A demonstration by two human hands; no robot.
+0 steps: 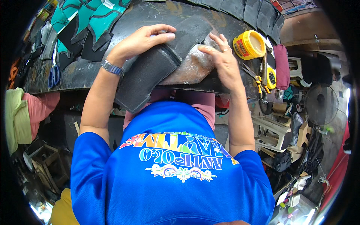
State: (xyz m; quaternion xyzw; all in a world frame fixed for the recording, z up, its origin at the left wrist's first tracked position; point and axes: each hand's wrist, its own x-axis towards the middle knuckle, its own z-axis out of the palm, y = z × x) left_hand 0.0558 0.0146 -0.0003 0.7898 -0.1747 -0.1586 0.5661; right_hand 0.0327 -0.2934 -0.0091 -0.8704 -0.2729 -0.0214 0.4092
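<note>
A black padded fabric piece (148, 77) lies at the near edge of the workbench, one end hanging over it. A thinner dark grey panel (191, 33) joins or overlaps it at the far side. My left hand (146, 39) rests over the black material, index finger and thumb stretched out and apart. Over a whitish, glue-smeared sheet (195, 67) hovers or rests my right hand (223, 56); its thumb points left and its fingers are spread near the panel's right end. Whether its fingertips touch the panel, I cannot tell.
A yellow tub (245, 45) of pale paste stands on the right, near yellow-handled scissors (258, 82) and a maroon roll (281, 65). Blue-handled scissors (54, 75) and teal-and-black pieces (99, 22) lie left. Black pieces (251, 13) line the far edge.
</note>
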